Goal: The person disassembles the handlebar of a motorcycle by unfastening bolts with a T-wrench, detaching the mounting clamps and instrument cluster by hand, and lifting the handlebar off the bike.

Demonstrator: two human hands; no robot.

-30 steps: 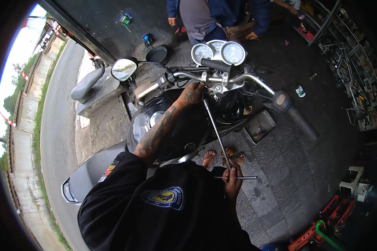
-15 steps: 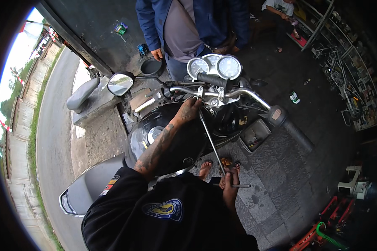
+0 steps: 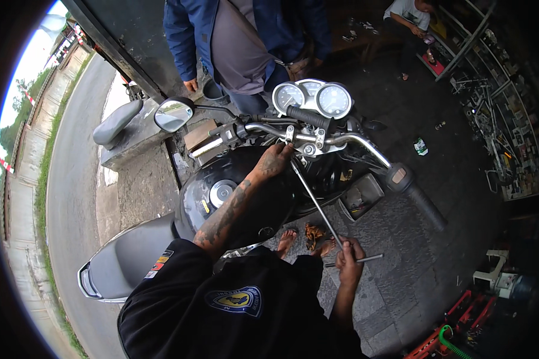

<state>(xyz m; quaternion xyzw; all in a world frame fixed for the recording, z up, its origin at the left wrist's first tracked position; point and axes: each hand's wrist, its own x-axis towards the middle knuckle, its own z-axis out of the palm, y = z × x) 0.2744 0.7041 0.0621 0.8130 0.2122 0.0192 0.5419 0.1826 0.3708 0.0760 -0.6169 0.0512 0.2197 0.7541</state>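
My left hand is closed at the handlebar clamp, beside the upper end of a long T-wrench; what its fingertips hold is hidden. My right hand grips the wrench's lower end at the crossbar. The wrench slants down to the right over the motorcycle's black tank, with its silver filler cap. Ahead are the handlebar, the white-faced gauges, a loose-looking black grip lying across in front of them and the mirror.
A person in a blue jacket stands beyond the gauges; another person is at the upper right. A parts tray, shelves of tools, a red tool, a detached seat on a ledge and a road surround the motorcycle.
My right hand and the wrench's lower end have moved right, steepening the wrench's slant. The person in blue has shifted left and closer to the motorcycle. The view has shifted slightly.
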